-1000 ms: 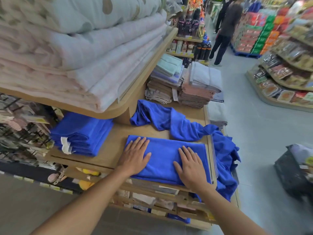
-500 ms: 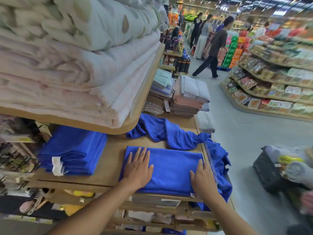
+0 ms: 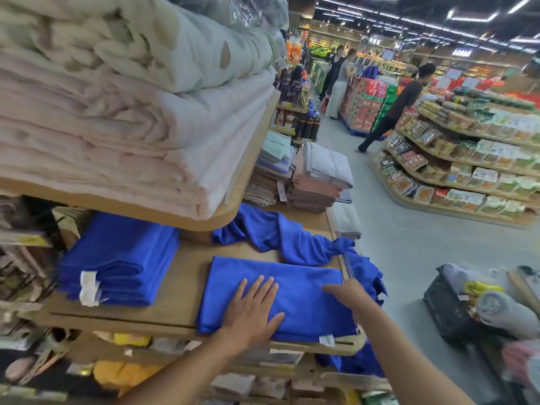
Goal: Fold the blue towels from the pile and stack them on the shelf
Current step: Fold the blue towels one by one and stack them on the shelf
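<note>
The left hand (image 3: 251, 311) is pressing flat, fingers spread, on the folded blue towel (image 3: 298, 285) lying on the shelf (image 3: 175, 287). The right hand (image 3: 349, 292) is resting at that towel's right edge; I cannot tell whether it is pinching cloth. A folded stack (image 3: 117, 258) is sitting left of the left hand, and the loose pile (image 3: 292, 238) is lying just beyond both hands.

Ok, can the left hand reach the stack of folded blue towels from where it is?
Probably yes. The left hand lies flat on the folded towel, and only bare shelf lies between it and the stack of blue towels to its left.
</note>
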The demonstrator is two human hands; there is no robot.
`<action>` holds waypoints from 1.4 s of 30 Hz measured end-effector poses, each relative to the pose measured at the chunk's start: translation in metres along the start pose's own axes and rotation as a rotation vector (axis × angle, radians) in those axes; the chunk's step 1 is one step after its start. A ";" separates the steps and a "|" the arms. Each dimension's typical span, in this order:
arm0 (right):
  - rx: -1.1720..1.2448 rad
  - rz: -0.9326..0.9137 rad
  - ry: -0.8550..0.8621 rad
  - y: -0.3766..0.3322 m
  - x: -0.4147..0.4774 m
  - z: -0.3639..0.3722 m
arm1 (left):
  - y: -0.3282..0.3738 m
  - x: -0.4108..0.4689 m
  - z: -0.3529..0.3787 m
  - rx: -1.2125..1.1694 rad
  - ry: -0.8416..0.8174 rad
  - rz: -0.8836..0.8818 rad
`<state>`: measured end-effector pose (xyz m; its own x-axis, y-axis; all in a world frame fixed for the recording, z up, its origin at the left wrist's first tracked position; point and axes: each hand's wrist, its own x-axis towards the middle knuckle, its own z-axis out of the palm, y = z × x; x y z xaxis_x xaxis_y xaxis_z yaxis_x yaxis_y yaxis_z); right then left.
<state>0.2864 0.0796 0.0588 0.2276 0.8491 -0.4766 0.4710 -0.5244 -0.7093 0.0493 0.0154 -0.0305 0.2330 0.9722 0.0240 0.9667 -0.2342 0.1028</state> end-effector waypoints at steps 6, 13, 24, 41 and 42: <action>0.284 0.114 -0.156 -0.007 -0.021 -0.012 | -0.001 -0.001 0.003 -0.007 -0.022 -0.010; 0.227 -0.219 -0.178 -0.064 -0.050 0.013 | -0.003 0.000 -0.002 -0.038 -0.026 0.027; -0.208 -0.457 -0.186 -0.128 -0.059 0.109 | -0.074 -0.032 -0.042 -1.065 0.419 -0.464; -0.343 -0.440 0.097 -0.055 -0.019 0.124 | -0.094 -0.037 -0.034 -1.118 0.324 -0.580; -0.350 -0.377 0.089 -0.048 -0.016 0.117 | -0.094 -0.037 -0.034 -0.974 0.332 -0.544</action>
<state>0.1603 0.0838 0.0393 0.0513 0.9850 -0.1646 0.7875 -0.1412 -0.5999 -0.0542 0.0012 -0.0074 -0.3668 0.9302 -0.0136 0.4071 0.1736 0.8967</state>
